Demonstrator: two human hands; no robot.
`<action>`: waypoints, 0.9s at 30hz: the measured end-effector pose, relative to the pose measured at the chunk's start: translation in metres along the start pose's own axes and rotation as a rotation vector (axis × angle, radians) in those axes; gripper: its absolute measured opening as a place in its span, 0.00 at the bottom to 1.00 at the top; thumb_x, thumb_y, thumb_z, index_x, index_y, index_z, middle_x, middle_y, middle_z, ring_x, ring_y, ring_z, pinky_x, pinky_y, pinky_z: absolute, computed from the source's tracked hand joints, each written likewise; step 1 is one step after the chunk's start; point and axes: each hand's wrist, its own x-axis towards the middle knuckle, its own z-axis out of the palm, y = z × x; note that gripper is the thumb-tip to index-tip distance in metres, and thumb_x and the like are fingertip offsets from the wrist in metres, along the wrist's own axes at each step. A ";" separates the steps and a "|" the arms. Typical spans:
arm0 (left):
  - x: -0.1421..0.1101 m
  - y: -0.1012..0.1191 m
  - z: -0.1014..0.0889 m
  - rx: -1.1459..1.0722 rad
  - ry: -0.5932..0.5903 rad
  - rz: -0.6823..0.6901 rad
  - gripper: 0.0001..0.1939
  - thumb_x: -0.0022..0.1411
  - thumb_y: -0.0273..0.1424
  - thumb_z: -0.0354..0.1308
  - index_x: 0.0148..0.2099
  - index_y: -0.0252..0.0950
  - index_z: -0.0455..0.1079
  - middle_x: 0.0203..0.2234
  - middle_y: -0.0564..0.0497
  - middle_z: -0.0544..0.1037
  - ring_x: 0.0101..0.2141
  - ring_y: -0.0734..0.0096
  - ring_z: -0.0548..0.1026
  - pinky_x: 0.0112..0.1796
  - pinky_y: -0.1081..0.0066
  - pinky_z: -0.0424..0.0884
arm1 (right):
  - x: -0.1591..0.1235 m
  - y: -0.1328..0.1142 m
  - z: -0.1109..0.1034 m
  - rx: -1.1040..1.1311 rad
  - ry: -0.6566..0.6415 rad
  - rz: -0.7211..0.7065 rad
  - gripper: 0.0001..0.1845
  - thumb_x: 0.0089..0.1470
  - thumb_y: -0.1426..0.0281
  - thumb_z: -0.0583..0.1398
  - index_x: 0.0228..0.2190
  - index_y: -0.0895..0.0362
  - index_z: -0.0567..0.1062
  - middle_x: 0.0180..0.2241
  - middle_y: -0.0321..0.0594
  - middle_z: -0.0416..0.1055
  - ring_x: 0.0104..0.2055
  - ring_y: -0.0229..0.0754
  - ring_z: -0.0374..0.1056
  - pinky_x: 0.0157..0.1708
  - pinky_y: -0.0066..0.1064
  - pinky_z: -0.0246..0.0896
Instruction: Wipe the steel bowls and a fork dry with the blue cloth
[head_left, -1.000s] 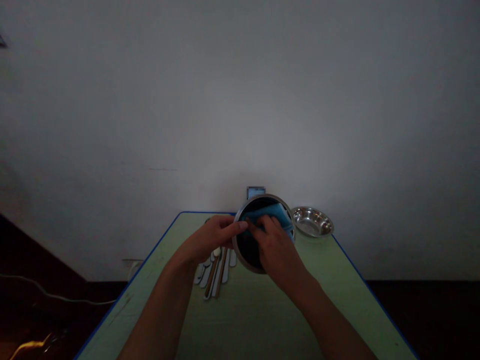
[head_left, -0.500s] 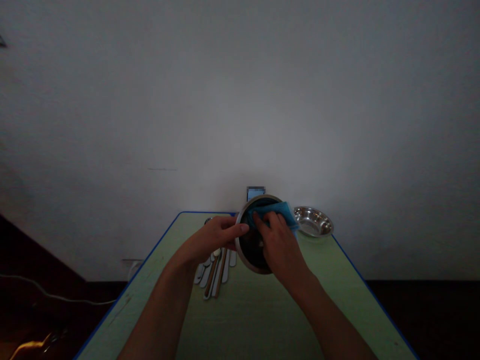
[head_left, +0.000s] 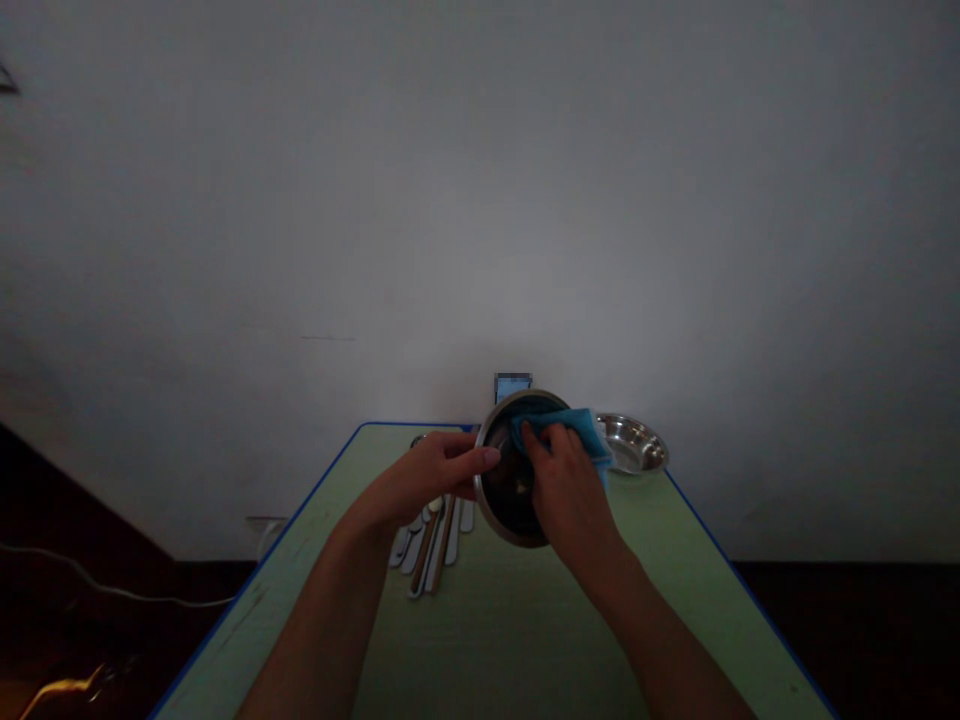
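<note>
A round metal bowl [head_left: 504, 512] is held up over the table, tilted so that its dark inside faces me. My left hand [head_left: 448, 463] grips its left rim, thumb on the inner side and fingers behind. My right hand [head_left: 568, 480] holds a blue cloth [head_left: 577, 425] and presses it against the inside of the bowl at the upper right. Part of the cloth sticks out past the bowl's right rim. Below my left hand, several pieces of cutlery [head_left: 431, 560], some with brown handles, lie on the table, partly hidden by my hand and wrist.
The pale green table [head_left: 495, 640] has a blue edge and stands against a grey-white wall [head_left: 480, 200]. A second shiny metal bowl [head_left: 636, 445] sits at its back right corner. A phone-like screen [head_left: 513, 387] stands behind the held bowl. A white cable [head_left: 112, 592] runs at the left.
My right hand has slid the cloth slightly to the right along the inside of the bowl. My left hand keeps its hold on the rim, almost unmoved.
</note>
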 end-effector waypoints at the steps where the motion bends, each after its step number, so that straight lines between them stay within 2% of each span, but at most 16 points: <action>1: 0.000 0.001 0.000 0.005 0.002 0.005 0.15 0.54 0.41 0.60 0.34 0.34 0.74 0.28 0.51 0.78 0.29 0.71 0.74 0.33 0.72 0.71 | 0.000 0.000 0.000 -0.006 0.001 0.003 0.29 0.55 0.82 0.48 0.58 0.59 0.62 0.43 0.49 0.65 0.47 0.48 0.59 0.46 0.36 0.58; 17: -0.002 0.005 0.002 -0.031 -0.014 0.051 0.14 0.55 0.39 0.60 0.40 0.35 0.75 0.32 0.49 0.81 0.35 0.65 0.76 0.37 0.69 0.71 | -0.001 0.000 -0.007 -0.097 -0.069 0.069 0.24 0.58 0.79 0.47 0.54 0.60 0.66 0.42 0.51 0.66 0.46 0.50 0.61 0.40 0.36 0.59; 27: -0.002 0.003 0.001 -0.024 0.000 0.052 0.15 0.55 0.38 0.60 0.42 0.35 0.75 0.31 0.50 0.80 0.35 0.66 0.76 0.36 0.71 0.70 | -0.003 -0.001 -0.008 -0.106 -0.113 0.076 0.19 0.55 0.80 0.49 0.45 0.60 0.72 0.41 0.51 0.68 0.45 0.49 0.63 0.39 0.36 0.59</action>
